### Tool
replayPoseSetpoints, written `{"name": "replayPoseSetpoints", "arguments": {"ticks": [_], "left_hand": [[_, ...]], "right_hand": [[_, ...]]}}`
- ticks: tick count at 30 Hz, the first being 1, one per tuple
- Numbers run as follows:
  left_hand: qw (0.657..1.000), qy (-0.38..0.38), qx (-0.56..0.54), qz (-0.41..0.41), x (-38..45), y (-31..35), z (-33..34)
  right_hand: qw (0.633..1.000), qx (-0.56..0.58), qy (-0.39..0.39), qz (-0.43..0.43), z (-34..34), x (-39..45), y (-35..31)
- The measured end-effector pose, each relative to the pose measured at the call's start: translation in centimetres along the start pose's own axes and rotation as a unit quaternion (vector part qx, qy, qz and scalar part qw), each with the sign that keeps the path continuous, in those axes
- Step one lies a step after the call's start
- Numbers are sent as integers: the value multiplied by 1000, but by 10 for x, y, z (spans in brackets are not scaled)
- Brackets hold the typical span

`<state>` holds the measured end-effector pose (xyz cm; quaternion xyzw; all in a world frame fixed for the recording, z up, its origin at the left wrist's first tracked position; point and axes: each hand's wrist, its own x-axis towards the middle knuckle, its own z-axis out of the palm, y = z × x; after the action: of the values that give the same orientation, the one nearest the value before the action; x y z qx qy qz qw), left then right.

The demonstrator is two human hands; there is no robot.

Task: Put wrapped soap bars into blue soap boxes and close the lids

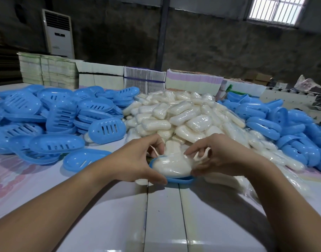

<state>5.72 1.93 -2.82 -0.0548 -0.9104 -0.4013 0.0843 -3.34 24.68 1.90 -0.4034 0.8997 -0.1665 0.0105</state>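
Seating step: your left hand (137,160) and right hand (223,157), fingers curled, hold a plastic-wrapped white soap bar (171,165) in a near, open blue plastic soap box (179,179); next, fetch a lid.

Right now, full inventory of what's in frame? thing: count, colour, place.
soap box halves, left heap: many, blue, slotted, left of the table.
soap box halves, right heap: many, blue, right of the table.
wrapped soap bars: large pile, cream-white in clear film, table centre.
held box half: one, blue, front centre, under a bar.
held soap bar: one, cream-white, wrapped, lying in that half.
flat carton stacks: several, white, green, purple, along the far table edge.
air conditioner: one, white, floor-standing, back left.
window: one, barred, top right.
table: one, pale surface.
left hand: fingers curled around the box's left end.
right hand: fingers on the bar's right side.
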Motion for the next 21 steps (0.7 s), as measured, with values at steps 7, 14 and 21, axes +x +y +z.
{"name": "replayPoseSetpoints", "arguments": {"ticks": [7,14,21], "left_hand": [[1000,-5,4,20,1,0,-2],[1000,-15,-1,21,1,-3,-1],[999,-31,-14,34,4,-5,2]], "right_hand": [[999,-3,4,-33,8,4,-5],[997,-5,-20,-73,7,3,-1],[998,-9,-10,-66,9,4,-2]]}}
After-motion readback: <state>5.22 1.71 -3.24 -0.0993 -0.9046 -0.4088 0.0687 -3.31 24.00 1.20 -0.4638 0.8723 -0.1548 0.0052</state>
